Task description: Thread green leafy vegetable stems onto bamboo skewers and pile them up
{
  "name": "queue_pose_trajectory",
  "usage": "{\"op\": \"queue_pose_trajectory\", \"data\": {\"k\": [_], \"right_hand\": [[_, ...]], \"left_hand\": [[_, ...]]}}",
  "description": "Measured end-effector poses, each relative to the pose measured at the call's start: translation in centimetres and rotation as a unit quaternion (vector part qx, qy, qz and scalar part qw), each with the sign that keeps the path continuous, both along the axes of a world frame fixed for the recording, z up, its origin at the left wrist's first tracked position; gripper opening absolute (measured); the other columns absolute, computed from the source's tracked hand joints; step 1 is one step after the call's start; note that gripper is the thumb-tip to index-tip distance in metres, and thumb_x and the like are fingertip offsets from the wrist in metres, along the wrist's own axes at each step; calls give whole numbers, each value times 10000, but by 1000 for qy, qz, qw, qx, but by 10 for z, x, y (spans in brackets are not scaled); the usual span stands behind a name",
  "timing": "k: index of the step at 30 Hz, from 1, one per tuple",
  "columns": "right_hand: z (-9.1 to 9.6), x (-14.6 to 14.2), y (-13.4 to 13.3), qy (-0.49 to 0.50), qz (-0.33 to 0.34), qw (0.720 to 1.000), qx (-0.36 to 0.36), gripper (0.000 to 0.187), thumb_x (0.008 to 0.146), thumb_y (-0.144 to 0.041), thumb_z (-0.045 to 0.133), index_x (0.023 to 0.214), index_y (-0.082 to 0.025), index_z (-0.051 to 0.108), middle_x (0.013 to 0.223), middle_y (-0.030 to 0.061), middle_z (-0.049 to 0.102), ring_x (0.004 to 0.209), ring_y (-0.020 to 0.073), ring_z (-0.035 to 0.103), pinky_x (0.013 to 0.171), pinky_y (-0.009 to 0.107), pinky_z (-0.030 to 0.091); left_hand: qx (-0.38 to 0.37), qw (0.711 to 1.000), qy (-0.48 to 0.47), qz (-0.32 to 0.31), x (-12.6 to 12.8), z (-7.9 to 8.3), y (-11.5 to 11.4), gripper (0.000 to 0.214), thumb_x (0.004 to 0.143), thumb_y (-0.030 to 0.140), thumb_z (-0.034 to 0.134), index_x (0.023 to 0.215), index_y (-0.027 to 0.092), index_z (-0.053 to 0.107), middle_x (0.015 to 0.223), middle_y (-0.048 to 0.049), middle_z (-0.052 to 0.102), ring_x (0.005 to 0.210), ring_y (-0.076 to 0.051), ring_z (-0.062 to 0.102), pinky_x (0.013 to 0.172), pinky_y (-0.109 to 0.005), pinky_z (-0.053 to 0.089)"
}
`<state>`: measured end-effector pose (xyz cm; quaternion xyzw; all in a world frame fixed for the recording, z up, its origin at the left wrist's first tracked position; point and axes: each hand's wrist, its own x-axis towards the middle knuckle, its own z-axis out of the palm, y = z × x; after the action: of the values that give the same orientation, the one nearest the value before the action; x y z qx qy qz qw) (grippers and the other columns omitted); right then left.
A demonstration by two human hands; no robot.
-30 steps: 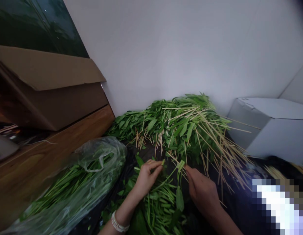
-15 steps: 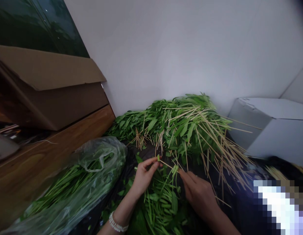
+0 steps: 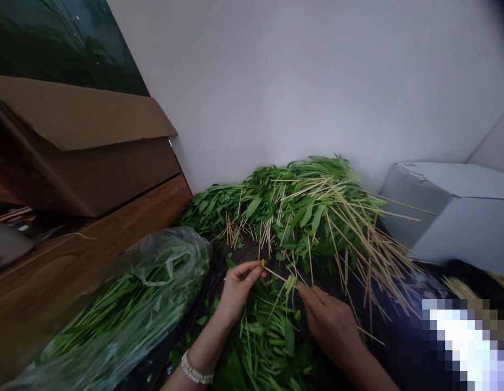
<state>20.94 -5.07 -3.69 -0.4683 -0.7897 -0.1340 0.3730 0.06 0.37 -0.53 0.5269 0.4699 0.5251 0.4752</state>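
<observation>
In the middle of the head view, a thin bamboo skewer (image 3: 275,273) spans the gap between my two hands. My right hand (image 3: 331,320) is closed on its near end, just behind a small bunch of folded green stems (image 3: 291,283) threaded on it. At the skewer's other end, my left hand (image 3: 237,293), with a pearl bracelet at the wrist, pinches a piece of green stem (image 3: 263,263). Loose leafy greens (image 3: 268,342) lie beneath both hands on a dark sheet. Behind them is a heap of leafy greens (image 3: 284,195) on skewers, with many bare skewer ends (image 3: 369,260) sticking out.
To the left, a clear plastic bag (image 3: 170,304) of greens lies beside a wooden surface (image 3: 154,209) bearing an open cardboard box (image 3: 113,179). A white box (image 3: 471,228) stands at the right. A pale wall (image 3: 296,81) rises behind the heap.
My left fingers have closed a little further over the stem piece at the skewer's end, and less of it shows. My right hand and the folded stems have barely moved.
</observation>
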Motion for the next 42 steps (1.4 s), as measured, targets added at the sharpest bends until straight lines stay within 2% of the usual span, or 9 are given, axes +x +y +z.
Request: {"op": "queue_pose_trajectory", "data": {"k": [7,22,32,42], "right_hand": [[1,0,0,5,4,1000,0,317,937,-108,361,1133,-130,610,733,21,626,591,121,605,592,239,429],[-2,0,-1,-16,-4,1000,4,327,936,-110,361,1161,-131,598,726,22,617,575,124,587,580,247,416],[-6,-3,-1,-16,-1,1000,11,327,918,-85,369,1137,-122,609,703,16,608,562,119,571,583,244,410],[-6,-7,-3,-25,4,1000,-1,365,876,-52,347,1127,-113,604,702,19,612,551,114,562,547,239,415]], "left_hand": [[-12,1000,-12,19,0,-3,1,241,723,349,746,853,146,759,713,-43,733,726,-170,639,787,-274,477],[-9,1000,1,14,-3,0,3,194,684,334,772,753,154,756,683,-27,725,682,-152,627,736,-246,475],[-4,999,43,-30,-3,1,4,188,686,329,762,715,144,742,647,-31,711,650,-158,626,706,-254,485],[-42,996,17,-76,1,4,-1,196,666,330,779,699,143,733,629,-34,703,596,-141,613,647,-241,477]]}}
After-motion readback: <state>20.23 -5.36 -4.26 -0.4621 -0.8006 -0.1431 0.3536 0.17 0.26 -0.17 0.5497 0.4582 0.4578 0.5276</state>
